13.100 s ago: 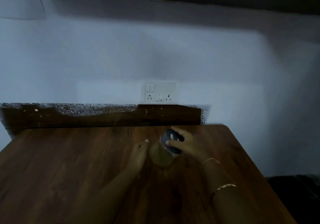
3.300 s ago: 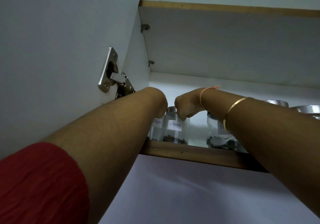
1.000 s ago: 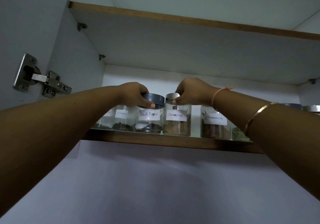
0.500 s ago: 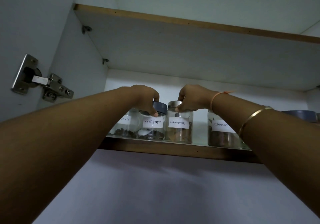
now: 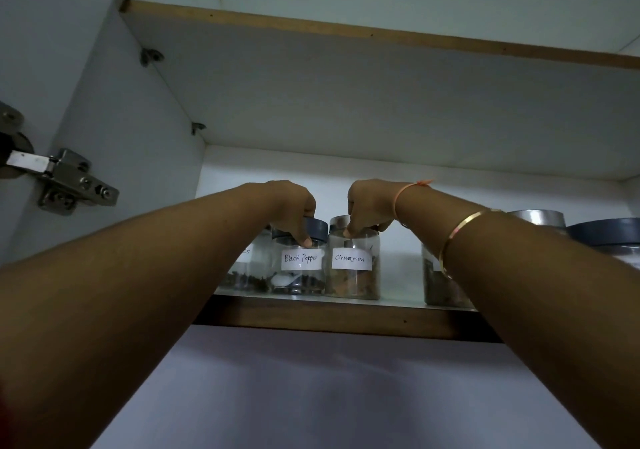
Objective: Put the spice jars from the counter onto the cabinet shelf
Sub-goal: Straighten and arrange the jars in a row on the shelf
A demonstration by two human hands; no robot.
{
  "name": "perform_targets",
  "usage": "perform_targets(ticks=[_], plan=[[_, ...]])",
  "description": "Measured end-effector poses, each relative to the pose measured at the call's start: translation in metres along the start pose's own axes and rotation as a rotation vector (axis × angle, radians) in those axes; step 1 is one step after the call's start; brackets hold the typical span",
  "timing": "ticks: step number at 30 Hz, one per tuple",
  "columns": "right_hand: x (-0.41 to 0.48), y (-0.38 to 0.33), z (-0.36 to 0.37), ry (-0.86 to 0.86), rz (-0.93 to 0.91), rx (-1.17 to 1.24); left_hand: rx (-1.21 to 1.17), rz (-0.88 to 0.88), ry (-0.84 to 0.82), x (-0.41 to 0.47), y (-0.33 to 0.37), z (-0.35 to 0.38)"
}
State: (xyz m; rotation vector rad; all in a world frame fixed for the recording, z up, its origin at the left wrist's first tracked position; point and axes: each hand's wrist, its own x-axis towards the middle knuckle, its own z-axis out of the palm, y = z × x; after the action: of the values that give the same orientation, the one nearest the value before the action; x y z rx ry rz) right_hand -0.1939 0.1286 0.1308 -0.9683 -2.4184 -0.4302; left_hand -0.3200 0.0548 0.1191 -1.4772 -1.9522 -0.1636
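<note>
Two clear spice jars stand side by side on the cabinet shelf [image 5: 346, 320], seen from below. My left hand [image 5: 294, 206] grips the dark lid of the jar labelled Black Pepper [image 5: 300, 268]. My right hand [image 5: 370, 206] grips the silver lid of the jar labelled Cinnamon [image 5: 351, 268]. Both jars rest on the shelf near its front edge. A further jar [image 5: 247, 268] stands left of them, mostly hidden behind my left forearm.
Right of my right wrist stand more jars: a brown-filled one [image 5: 438, 285], one with a silver lid [image 5: 536, 218] and one with a dark lid [image 5: 606, 235]. A metal door hinge [image 5: 65, 181] sits on the left cabinet wall. An upper shelf board [image 5: 346, 32] spans overhead.
Both hands stay on the same two lids. The view has tilted a little, so the shelf and jars sit lower in the frame and look nearer.
</note>
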Motion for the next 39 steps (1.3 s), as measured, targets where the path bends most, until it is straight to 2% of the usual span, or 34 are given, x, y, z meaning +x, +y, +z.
perform_targets(ticks=[4, 11, 19, 24, 28, 33, 39], plan=[[0.01, -0.001, 0.003, -0.059, 0.014, 0.003, 0.027, -0.001, -0.025, 0.01, 0.001, 0.005], [0.02, 0.005, 0.016, -0.057, 0.031, 0.066, 0.169, 0.007, -0.056, 0.025, 0.006, 0.019], [0.018, 0.006, 0.029, -0.018, 0.02, -0.002, 0.033, -0.035, -0.058, 0.024, 0.002, 0.031], [0.013, 0.003, 0.033, 0.011, 0.012, -0.019, 0.017, -0.055, 0.008, 0.021, 0.006, 0.037], [0.01, 0.001, 0.034, 0.015, 0.035, 0.074, -0.075, -0.08, 0.038, 0.017, 0.005, 0.039], [0.0, -0.005, 0.022, 0.118, 0.047, 0.155, -0.146, -0.089, 0.182, 0.012, 0.007, 0.034], [-0.013, -0.007, 0.002, 0.179, 0.028, 0.102, -0.235, -0.028, 0.298, 0.001, 0.023, 0.02]])
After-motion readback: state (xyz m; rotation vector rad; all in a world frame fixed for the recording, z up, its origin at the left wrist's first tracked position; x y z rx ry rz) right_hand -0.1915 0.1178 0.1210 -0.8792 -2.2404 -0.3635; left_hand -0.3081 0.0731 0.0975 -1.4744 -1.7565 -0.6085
